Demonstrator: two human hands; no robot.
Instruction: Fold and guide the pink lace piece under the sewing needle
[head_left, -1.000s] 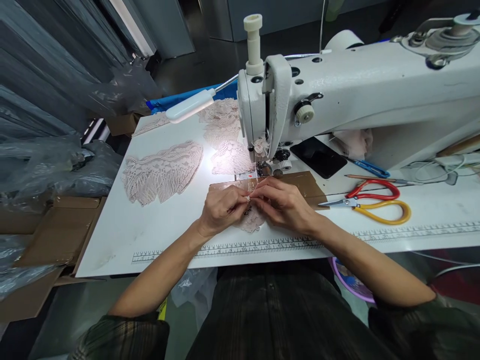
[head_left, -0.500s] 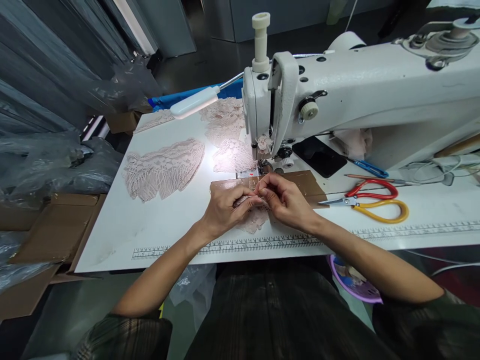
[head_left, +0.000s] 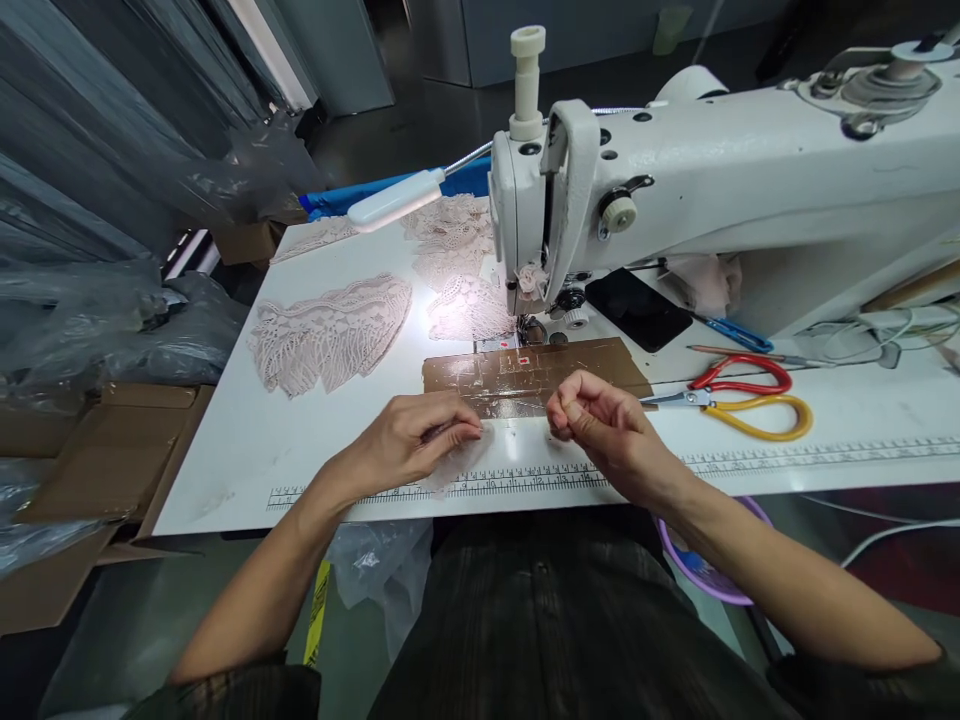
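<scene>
My left hand (head_left: 409, 443) rests near the front edge of the white table (head_left: 247, 470), its fingers pinched on a small pale pink lace piece (head_left: 457, 462) that lies partly under it. A hand's width to the right, my right hand (head_left: 600, 428) is curled, fingertips pressed together on something too small to make out. Both hands sit just in front of a brown taped cardboard strip (head_left: 525, 372) below the needle of the white sewing machine (head_left: 712, 190).
Larger pink lace pieces (head_left: 330, 335) lie at the left and behind the needle (head_left: 461, 305). Red and yellow-handled scissors (head_left: 739, 400) lie to the right, with a black phone (head_left: 637, 310) and blue tool (head_left: 731, 333) beyond. A lamp (head_left: 394, 200) lights the table. Cardboard boxes (head_left: 97, 470) stand left.
My hands have parted and moved back toward the table's front edge. The left hand drew the small lace piece with it; the right hand pulled away to the right.
</scene>
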